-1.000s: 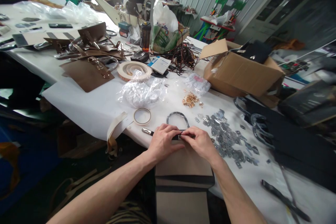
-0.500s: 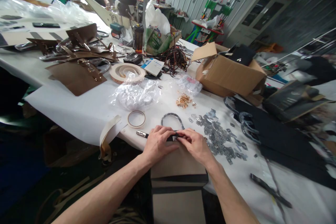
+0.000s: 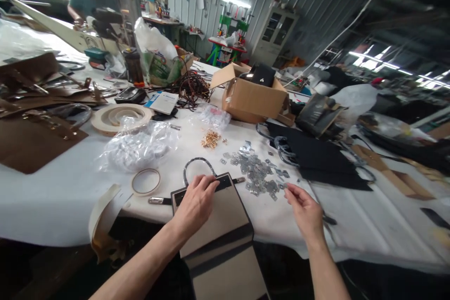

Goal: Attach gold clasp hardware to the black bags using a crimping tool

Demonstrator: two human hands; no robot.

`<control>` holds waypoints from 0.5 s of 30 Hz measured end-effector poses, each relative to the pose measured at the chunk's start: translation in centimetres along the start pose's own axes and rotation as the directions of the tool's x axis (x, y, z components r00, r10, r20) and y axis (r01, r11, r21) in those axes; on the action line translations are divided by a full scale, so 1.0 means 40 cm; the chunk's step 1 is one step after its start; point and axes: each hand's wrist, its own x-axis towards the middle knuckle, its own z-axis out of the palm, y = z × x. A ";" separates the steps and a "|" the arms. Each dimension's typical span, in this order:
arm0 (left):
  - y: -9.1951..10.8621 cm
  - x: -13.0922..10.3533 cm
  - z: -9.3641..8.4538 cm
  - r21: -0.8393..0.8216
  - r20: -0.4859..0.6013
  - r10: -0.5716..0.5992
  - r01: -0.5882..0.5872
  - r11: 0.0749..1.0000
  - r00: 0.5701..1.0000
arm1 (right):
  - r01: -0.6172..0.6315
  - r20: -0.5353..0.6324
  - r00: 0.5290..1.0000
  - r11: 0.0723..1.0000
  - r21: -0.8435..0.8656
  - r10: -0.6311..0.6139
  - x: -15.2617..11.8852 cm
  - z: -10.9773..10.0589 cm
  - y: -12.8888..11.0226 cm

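Note:
A beige-lined bag panel with black edging (image 3: 228, 211) lies across the table edge and hangs toward me. Its looped handle (image 3: 197, 160), wrapped in clear film, sticks out at the far end. My left hand (image 3: 197, 201) is closed over the panel's black top strip, fingertips bent down onto it; what lies under them is hidden. To the right, my right hand (image 3: 305, 208) pinches a small grey metal plate at its fingertips, beside the spread pile of metal plates (image 3: 258, 171). Strap ends with metal tips (image 3: 160, 201) poke out on both sides of the panel.
A tape roll (image 3: 146, 182), a plastic bag of white pieces (image 3: 137, 145) and gold-coloured fasteners (image 3: 211, 139) lie around the panel. Behind stands a cardboard box (image 3: 253, 101). Black bag pieces (image 3: 316, 157) lie right, brown ones (image 3: 38, 136) left. Another person (image 3: 93, 2) sits far left.
My right hand has left the panel's top strip and moved right to the metal plates. My left hand stays on the panel. The view has swung to the right.

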 end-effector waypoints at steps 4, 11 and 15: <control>0.053 0.073 0.035 0.026 0.099 -0.021 0.018 1.000 0.995 | 0.018 0.034 0.999 0.999 -0.048 -0.016 0.015 -0.028 0.034; 0.081 0.131 0.088 0.264 0.116 -0.291 0.253 0.931 0.950 | 0.087 0.089 0.993 0.988 -0.125 -0.076 0.023 -0.028 0.055; 0.070 0.129 0.094 0.214 0.092 -0.302 0.278 0.936 0.949 | 0.122 0.068 0.992 0.964 -0.237 -0.109 0.054 -0.039 0.076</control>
